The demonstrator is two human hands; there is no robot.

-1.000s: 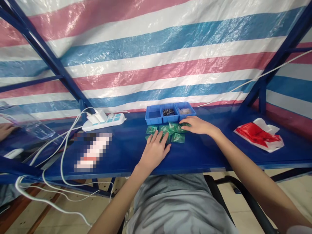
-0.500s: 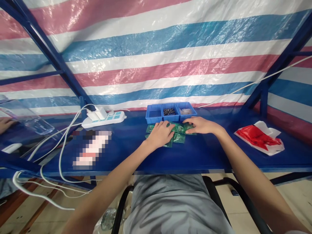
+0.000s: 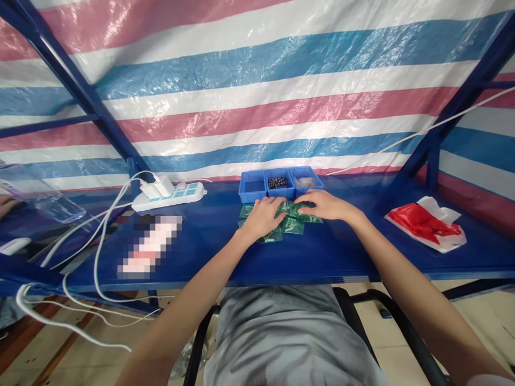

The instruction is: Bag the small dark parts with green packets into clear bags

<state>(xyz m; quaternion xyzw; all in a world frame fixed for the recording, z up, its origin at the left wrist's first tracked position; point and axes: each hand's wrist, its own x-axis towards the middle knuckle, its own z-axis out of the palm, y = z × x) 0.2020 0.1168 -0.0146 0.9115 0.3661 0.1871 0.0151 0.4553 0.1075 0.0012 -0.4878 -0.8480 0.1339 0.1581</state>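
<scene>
Several flat green pieces that look like circuit boards (image 3: 293, 225) lie overlapping on the blue table. My left hand (image 3: 263, 215) rests on the left part of the pile, fingers bent forward and thumb apart. Over the right part, my right hand (image 3: 322, 203) has its fingers stretched to the left, with a gap between thumb and fingers. Neither hand visibly lifts a board. Just behind them stand three joined blue bins: the left bin (image 3: 253, 186) is bare, the middle one holds small dark parts (image 3: 277, 183), and the right one holds pale, clear-looking pieces (image 3: 304, 182).
A white power strip (image 3: 169, 199) with plugged-in chargers and trailing white cables stands at left, near a clear bottle (image 3: 60, 206). Another person's hand (image 3: 7, 205) shows at the far left edge. A red and white plastic packet (image 3: 426, 224) lies at right.
My right hand has shifted slightly left, towards the middle of the boards. My left hand stays on the pile, its fingers a little further left. The whole view has moved slightly.
</scene>
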